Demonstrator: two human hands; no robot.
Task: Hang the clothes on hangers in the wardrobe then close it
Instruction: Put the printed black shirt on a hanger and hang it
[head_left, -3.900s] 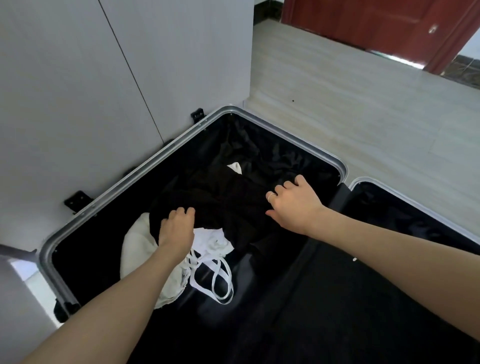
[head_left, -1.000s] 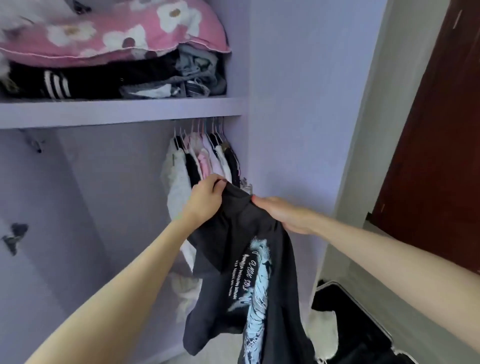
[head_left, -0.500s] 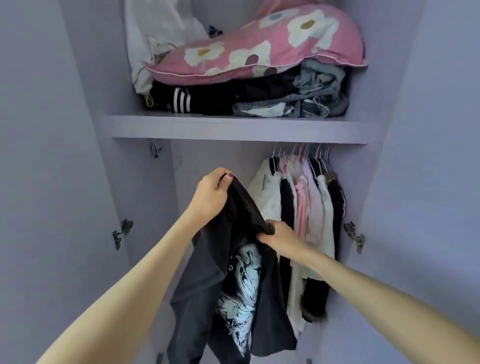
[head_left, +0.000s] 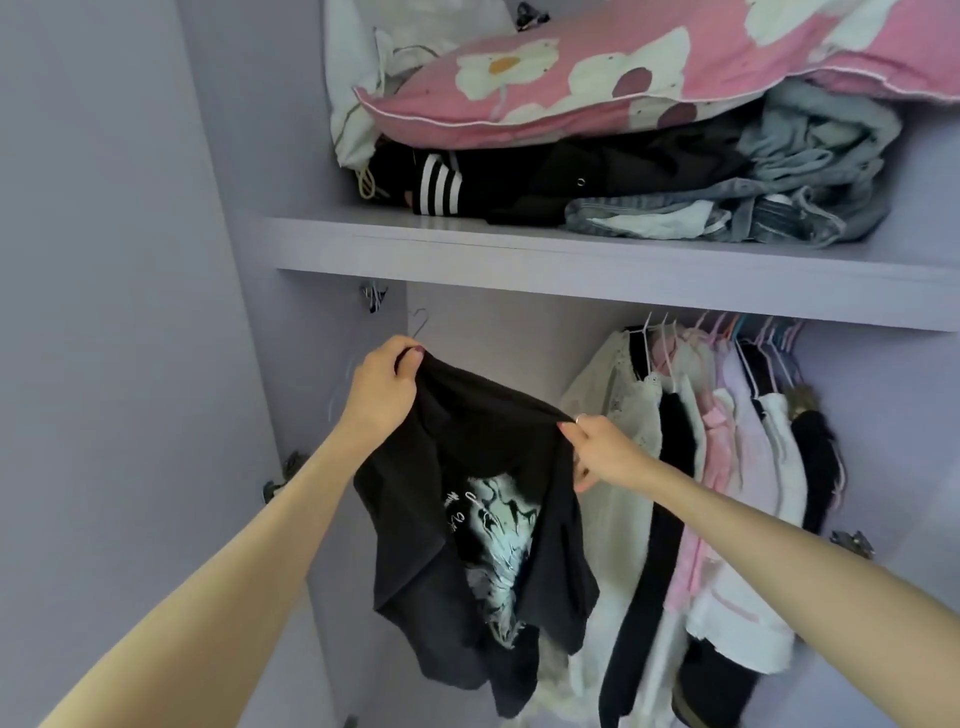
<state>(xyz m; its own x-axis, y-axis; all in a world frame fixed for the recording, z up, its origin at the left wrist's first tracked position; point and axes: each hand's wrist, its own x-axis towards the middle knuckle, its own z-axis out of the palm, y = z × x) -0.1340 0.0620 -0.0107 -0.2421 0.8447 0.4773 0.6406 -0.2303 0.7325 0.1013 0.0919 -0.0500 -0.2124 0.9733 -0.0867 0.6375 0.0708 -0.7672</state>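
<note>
Half a second on, the right hand (head_left: 597, 449) has shifted up and to the right along the black T-shirt (head_left: 483, 519), so the garment's top edge now stretches between both hands instead of bunching at its middle. At the upper left corner of that edge, the left hand (head_left: 382, 392) grips the fabric with thumb and fingers curled over it, held just below the hook of an empty wire hanger (head_left: 418, 325) that hangs alone at the left end of the wardrobe (head_left: 130, 364). At the opposite corner, the right hand pinches the cloth between thumb and curled fingers, a ring visible on one finger. Below them the shirt hangs in loose folds, its pale blue-white graphic print facing the camera, in front of the open wardrobe's lower compartment and just left of the row of hung clothes (head_left: 727, 467): white, black, pink and lilac garments crowded on hangers at the right end. Above, a shelf (head_left: 571, 265) carries folded dark clothing (head_left: 519, 182) with white stripes, denim (head_left: 779, 208), and a pink pillow (head_left: 649, 78) printed with white flowers on top. Metal door hinges (head_left: 283, 475) show on the left inner wall.
</note>
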